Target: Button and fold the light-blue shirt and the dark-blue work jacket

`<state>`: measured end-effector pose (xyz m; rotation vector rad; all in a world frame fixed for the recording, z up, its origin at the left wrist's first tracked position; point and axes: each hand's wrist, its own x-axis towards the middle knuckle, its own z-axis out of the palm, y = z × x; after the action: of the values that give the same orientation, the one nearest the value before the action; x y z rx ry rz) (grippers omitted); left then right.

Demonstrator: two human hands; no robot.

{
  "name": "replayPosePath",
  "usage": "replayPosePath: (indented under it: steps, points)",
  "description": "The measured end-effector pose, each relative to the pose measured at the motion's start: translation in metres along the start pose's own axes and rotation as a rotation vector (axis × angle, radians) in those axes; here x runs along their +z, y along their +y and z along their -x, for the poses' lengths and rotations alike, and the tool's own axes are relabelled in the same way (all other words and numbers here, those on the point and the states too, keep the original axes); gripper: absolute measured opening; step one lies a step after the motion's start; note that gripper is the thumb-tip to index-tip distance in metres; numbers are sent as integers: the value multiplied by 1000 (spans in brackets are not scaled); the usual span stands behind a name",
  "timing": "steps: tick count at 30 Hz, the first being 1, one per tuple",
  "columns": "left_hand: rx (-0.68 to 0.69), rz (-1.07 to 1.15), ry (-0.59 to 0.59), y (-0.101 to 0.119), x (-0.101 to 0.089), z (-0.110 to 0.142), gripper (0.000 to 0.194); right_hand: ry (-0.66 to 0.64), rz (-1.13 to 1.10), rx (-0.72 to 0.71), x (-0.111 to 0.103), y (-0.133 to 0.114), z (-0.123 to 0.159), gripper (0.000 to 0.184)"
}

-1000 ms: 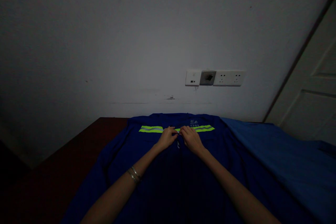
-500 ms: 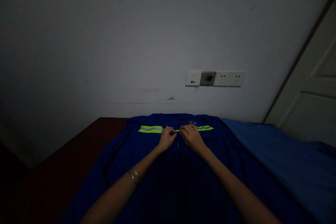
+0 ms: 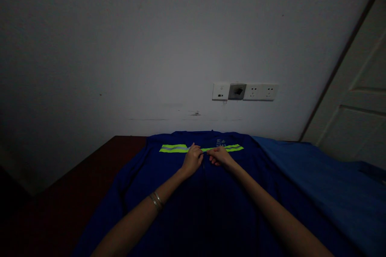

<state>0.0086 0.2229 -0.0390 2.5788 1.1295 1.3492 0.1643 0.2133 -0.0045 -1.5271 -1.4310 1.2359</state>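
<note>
A dark blue work jacket (image 3: 169, 192) lies spread out, its front facing up. A yellow-green reflective strip (image 3: 174, 148) with a grey middle line crosses its chest, and small white printing (image 3: 221, 142) sits above the strip on the right. My left hand (image 3: 193, 160), with bracelets on the wrist, is closed in a pinch on the jacket's front at the centre line. Close beside it, my right hand (image 3: 221, 156) pinches the same spot from the right, its other fingers curled. Something small and thin, too dark to make out, hangs just below the fingertips.
A lighter blue cloth (image 3: 319, 172) lies to the right of the jacket. Under both is a dark red-brown surface (image 3: 90, 176), with its back edge at the wall. Sockets and a switch plate (image 3: 245, 92) are set in the wall. A panelled door (image 3: 358, 100) stands at the right.
My right hand has turned, its fingers now curled underneath instead of lying over the strip. The left hand stays nearly in place. The small pale piece below the fingers shows less clearly.
</note>
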Motion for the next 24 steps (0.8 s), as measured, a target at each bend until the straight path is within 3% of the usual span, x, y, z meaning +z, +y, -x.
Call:
replayPosePath:
  steps: [10, 15, 18, 21, 24]
  points:
    - [1, -30, 3, 1, 0, 1, 15, 25, 97, -31, 15, -6, 2, 25]
    - [0, -52, 9, 1, 0, 0, 14, 102, 219, -126, 4, -9, 3, 20]
    - [-30, -18, 1, 0, 0, -1, 13, 205, 469, -451, -9, -9, 5, 8]
    - [-63, 15, -5, -3, 0, -2, 12, 240, 836, -837, -14, -6, 7, 10]
    - [-80, 31, -23, -5, 0, -3, 12, 258, 1044, -977, -11, -3, 7, 11]
